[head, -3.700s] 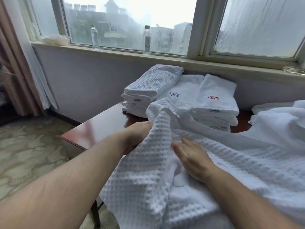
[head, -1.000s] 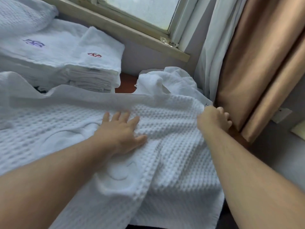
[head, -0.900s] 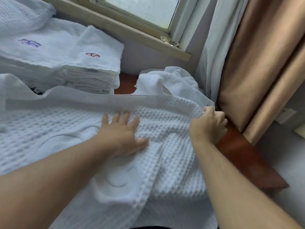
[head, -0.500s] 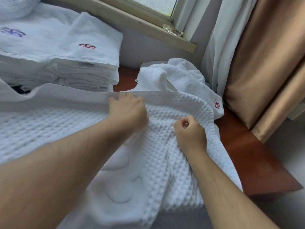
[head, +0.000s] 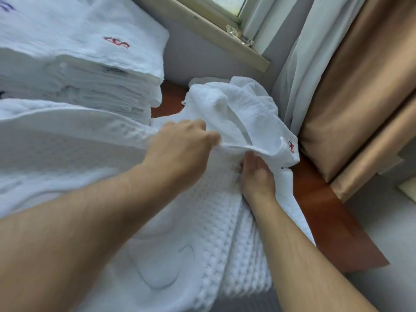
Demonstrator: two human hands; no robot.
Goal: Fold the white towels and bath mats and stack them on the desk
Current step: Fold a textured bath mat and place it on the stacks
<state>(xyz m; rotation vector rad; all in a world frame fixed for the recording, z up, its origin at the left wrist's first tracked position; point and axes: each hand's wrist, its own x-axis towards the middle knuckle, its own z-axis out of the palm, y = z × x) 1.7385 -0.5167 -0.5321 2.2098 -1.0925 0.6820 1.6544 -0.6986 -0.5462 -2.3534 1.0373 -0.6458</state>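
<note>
Done: a folded stack sits at the back left of the counter.
Remaining: the waffle bath mat lies spread and unfolded across the front, and a crumpled towel lies just behind it, beside the curtain.
Left hand: its fingers are curled, pinching the crumpled towel's hem taut.
Right hand: it rests on the bath mat with its fingers hidden beneath that hem, so I cannot tell whether it grips anything.

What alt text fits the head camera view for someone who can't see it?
A person's left hand pinches the edge of a crumpled towel while the right hand rests beneath it on a waffle bath mat; folded towels are stacked on the desk behind.
</note>
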